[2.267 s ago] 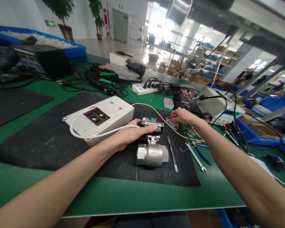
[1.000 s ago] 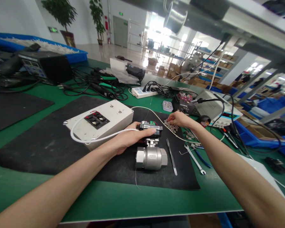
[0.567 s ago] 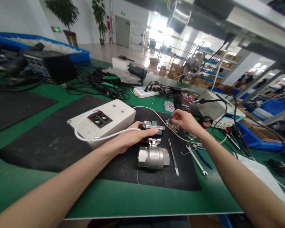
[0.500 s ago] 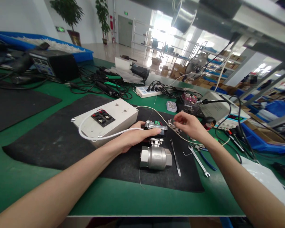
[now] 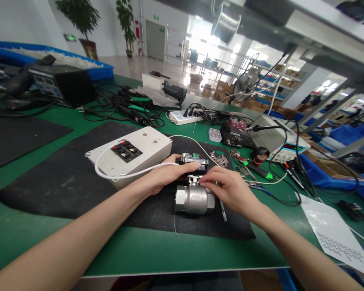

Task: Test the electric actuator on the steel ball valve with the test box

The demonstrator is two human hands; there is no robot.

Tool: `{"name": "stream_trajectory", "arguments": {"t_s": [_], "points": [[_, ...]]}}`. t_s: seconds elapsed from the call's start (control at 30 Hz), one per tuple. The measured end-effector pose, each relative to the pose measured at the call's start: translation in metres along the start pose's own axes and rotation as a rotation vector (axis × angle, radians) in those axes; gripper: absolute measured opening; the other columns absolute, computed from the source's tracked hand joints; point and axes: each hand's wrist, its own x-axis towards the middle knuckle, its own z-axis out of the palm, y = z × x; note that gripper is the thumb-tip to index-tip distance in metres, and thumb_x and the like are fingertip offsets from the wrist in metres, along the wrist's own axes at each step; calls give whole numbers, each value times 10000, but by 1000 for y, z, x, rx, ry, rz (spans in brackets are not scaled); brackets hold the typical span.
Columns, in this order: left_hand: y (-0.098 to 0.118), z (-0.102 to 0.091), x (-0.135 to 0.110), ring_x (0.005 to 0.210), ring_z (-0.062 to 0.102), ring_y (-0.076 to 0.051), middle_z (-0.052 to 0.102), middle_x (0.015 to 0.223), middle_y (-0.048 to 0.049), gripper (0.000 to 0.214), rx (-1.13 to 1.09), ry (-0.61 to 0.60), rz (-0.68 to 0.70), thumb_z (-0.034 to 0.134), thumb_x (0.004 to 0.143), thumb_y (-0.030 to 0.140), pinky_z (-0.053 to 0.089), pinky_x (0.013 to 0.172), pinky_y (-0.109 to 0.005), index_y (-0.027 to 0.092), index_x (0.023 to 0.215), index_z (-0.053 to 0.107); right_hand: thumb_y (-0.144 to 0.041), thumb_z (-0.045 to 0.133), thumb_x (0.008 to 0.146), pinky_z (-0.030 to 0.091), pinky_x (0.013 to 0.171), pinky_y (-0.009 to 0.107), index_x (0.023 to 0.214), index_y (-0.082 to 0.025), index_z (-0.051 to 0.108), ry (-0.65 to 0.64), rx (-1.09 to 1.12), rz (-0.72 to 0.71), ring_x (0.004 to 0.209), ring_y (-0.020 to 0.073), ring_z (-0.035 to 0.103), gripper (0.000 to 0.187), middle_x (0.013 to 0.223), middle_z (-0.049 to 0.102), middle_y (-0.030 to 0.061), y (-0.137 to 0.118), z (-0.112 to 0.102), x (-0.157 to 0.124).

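A steel ball valve stands on the black mat, with a black actuator module mounted on top. My left hand is wrapped round the left side of the module, thumb on its top edge. My right hand rests against the valve's right side, just under the module, fingers pinched together at the bracket; whatever they pinch is too small to see. A white cable runs from the module past a white switch box. A pile of small screws lies behind the right hand.
Tweezers lie partly under my right hand. Pliers and green-handled tools, a soldering station, a power strip, a small parts tub and tangled cables fill the back. A white sheet lies at right.
My right hand left the screw pile and came down to the valve's right side under the module. My left hand kept its hold on the module.
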Motion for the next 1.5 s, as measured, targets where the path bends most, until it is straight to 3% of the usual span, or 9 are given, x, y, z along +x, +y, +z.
{"name": "stream_trajectory", "arguments": {"t_s": [0.13,0.3,0.47,0.6,0.73,0.97,1.13,1.33,1.5], "points": [[0,-1,1,1193,761,-346,792,1282,-123,865,21,-9,-7,968,731,709,602,959,-435,198,1338,624,-219,622,1118,546,693,293,1121,-233,831,6,-253,-168,820,188,759,209,1007,808,63,-2,2,0],[0,-2,2,1224,754,-357,786,1311,-132,889,46,5,-7,959,725,738,600,996,-445,192,1343,627,-123,558,1111,452,636,282,1190,-243,786,-73,-437,-291,802,167,688,269,1013,780,47,1,-6,0],[0,-1,1,1204,761,-360,797,1287,-127,914,49,12,-14,962,709,746,599,960,-429,198,1360,628,-172,534,1145,494,678,347,1198,-208,766,-128,-601,-493,868,216,672,241,1073,799,93,4,-16,2],[0,-1,2,1203,756,-359,799,1276,-115,895,62,23,1,957,704,756,595,947,-423,199,1330,643,-178,496,1162,495,656,363,1231,-219,774,-85,-746,-624,795,200,657,290,1053,819,74,6,-21,3],[0,1,1,1218,744,-360,792,1275,-116,900,61,29,3,957,701,758,596,928,-418,194,1325,635,-145,504,1152,518,648,362,1252,-183,774,-40,-747,-730,786,190,681,291,1046,831,68,13,-21,4],[2,5,-1,1174,765,-359,787,1281,-147,959,56,52,-2,956,693,764,630,881,-410,186,1365,589,-166,519,1157,572,712,336,1285,-205,767,37,-662,-687,843,181,734,282,1097,838,80,28,-12,-3],[0,3,3,1100,791,-373,807,1261,-160,1106,193,87,-2,884,702,875,634,797,-404,203,1498,511,-128,492,1146,584,739,351,1315,-145,754,100,-604,-694,866,203,750,313,1088,837,113,33,-5,-9],[0,1,5,1307,725,-443,735,1451,-203,1227,596,298,17,726,770,965,576,1056,-500,230,1690,381,-119,513,1139,592,765,347,1329,-99,727,191,-567,-709,873,200,749,287,1058,829,115,36,4,-10],[4,7,-2,1439,647,-447,694,1517,-213,1196,675,321,64,644,840,953,480,1212,-564,210,1716,312,-103,539,1125,582,719,350,1331,-86,710,217,-568,-715,855,207,754,268,1044,835,115,38,8,-10]]}}
